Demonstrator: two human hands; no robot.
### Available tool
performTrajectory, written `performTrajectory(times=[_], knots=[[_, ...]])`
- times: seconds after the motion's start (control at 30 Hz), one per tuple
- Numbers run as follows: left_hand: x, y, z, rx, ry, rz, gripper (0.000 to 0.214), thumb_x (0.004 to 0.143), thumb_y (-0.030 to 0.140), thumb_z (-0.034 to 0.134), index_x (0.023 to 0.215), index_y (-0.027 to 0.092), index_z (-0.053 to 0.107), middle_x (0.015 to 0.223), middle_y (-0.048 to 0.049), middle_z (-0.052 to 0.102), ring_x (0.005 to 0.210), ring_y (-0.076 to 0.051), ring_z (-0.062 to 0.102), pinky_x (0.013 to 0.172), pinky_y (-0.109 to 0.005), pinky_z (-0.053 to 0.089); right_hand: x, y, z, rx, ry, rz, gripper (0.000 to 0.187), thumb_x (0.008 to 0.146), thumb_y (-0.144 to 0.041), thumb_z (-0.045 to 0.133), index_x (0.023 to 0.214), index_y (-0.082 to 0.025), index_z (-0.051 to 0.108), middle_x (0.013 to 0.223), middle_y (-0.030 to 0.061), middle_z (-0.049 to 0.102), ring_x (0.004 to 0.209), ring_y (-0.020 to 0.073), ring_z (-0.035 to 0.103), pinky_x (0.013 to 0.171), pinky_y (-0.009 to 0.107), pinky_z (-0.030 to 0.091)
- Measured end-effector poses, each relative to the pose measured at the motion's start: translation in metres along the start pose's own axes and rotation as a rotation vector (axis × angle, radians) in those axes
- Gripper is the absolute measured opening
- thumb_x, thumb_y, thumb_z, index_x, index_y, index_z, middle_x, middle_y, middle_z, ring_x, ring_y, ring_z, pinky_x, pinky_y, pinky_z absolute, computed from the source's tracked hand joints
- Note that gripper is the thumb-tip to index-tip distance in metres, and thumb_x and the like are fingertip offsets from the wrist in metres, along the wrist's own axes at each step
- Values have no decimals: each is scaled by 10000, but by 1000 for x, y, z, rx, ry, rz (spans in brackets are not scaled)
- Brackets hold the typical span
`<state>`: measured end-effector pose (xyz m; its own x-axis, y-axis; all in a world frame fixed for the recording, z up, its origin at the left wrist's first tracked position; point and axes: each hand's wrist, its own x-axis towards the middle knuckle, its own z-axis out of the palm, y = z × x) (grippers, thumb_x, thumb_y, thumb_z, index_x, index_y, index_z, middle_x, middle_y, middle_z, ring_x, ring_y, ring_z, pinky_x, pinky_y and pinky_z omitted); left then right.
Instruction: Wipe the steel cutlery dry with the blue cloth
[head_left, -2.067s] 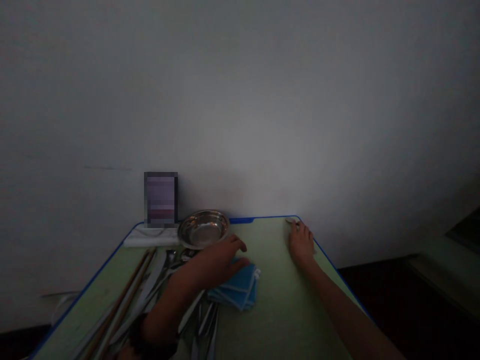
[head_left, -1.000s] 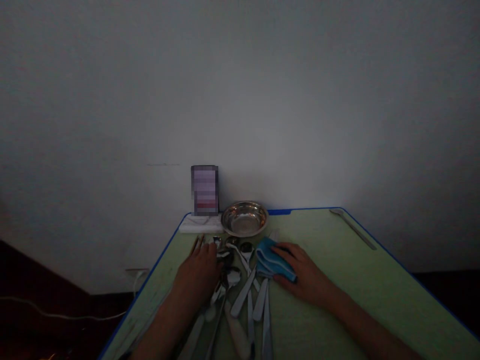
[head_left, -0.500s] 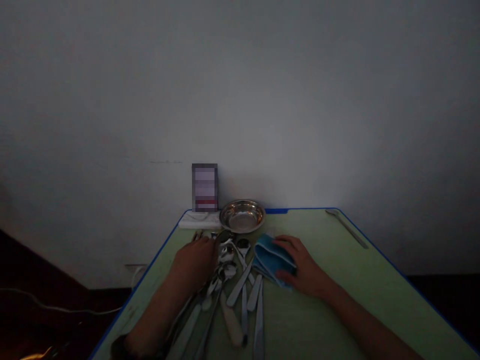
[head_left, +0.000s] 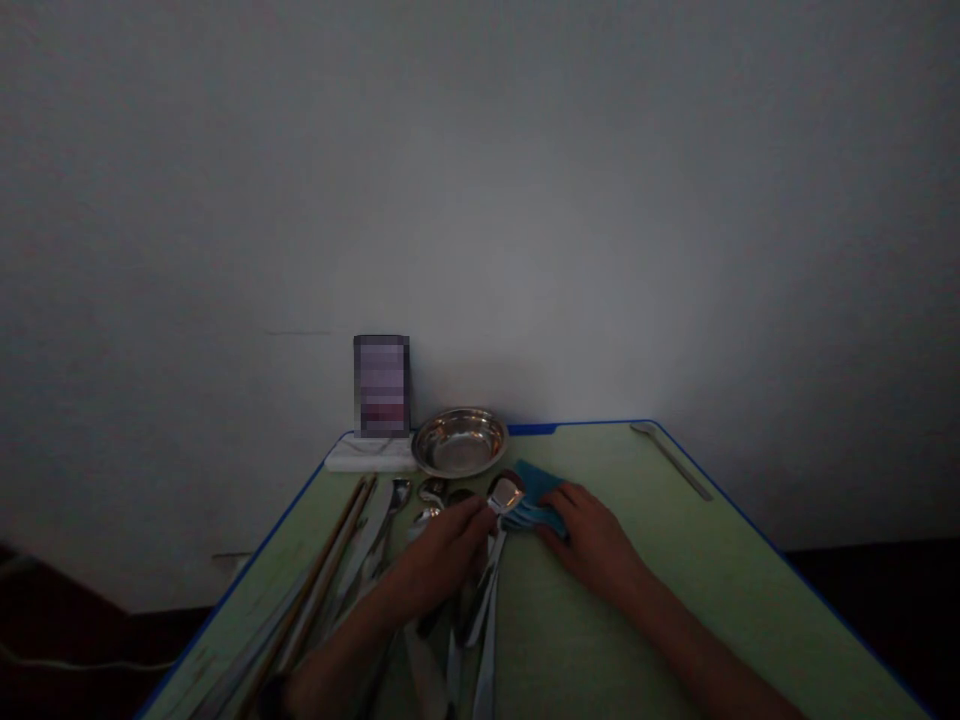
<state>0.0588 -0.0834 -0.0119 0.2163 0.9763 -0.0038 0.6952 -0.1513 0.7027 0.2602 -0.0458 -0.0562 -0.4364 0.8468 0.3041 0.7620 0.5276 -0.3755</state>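
Near the middle of the table my left hand (head_left: 450,550) is closed on a metal spoon (head_left: 505,490), gripping it just below the bowl, which points up and away from me. My right hand (head_left: 592,530) has its fingers closed on a folded blue cloth (head_left: 536,485), right beside the spoon's bowl. Whether cloth and spoon touch, I cannot tell. Under and around my left hand lies a pile of cutlery, with several spoons and handles (head_left: 486,650) partly hidden by my hand and forearm.
Wooden chopsticks (head_left: 330,555) lie left of my forearm. A round steel bowl (head_left: 460,470) stands at the back, by a white block (head_left: 367,458) and a propped-up phone (head_left: 382,385). One fork-like utensil (head_left: 675,463) lies far right on the green table (head_left: 637,530). A wall rises behind.
My left hand has moved right from the left of the pile and now grips a spoon beside the cloth. My right hand still holds the cloth. The view has shifted slightly.
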Motion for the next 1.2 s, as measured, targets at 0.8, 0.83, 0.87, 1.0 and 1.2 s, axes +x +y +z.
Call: performTrajectory(times=[0.8,0.83,0.87,1.0,1.2], knots=[[-3,-1,-46,941,-60,-289,297,839,156,361,1016,70,584,898,-228,675,855,-352,653,671,-467,492,5,22,6,-14,129,48,168,836,-226,502,949,-145,597,935,89,597,903,231,512,823,362,422],[-3,1,-42,948,-55,-270,298,849,163,358,1024,74,582,924,-225,671,870,-351,648,672,-462,493,6,22,7,-28,131,48,172,839,-228,498,955,-147,597,938,89,598,903,233,511,823,365,421],[-2,4,-38,950,-56,-248,299,861,177,353,1020,82,588,957,-219,664,885,-347,643,673,-456,494,7,21,8,-42,134,50,176,843,-230,492,959,-148,596,938,89,599,901,234,511,823,368,420],[4,11,-19,929,-127,-189,305,897,264,376,926,117,641,946,-174,672,881,-307,644,703,-425,498,10,22,11,-63,155,68,189,861,-238,465,961,-138,591,934,95,598,890,234,509,822,369,415],[16,7,-7,914,-265,-264,257,881,319,512,1051,137,575,1037,-71,616,896,-192,607,777,-401,502,10,24,12,-50,158,62,182,857,-253,478,942,-139,592,921,92,597,881,235,506,815,366,412]])
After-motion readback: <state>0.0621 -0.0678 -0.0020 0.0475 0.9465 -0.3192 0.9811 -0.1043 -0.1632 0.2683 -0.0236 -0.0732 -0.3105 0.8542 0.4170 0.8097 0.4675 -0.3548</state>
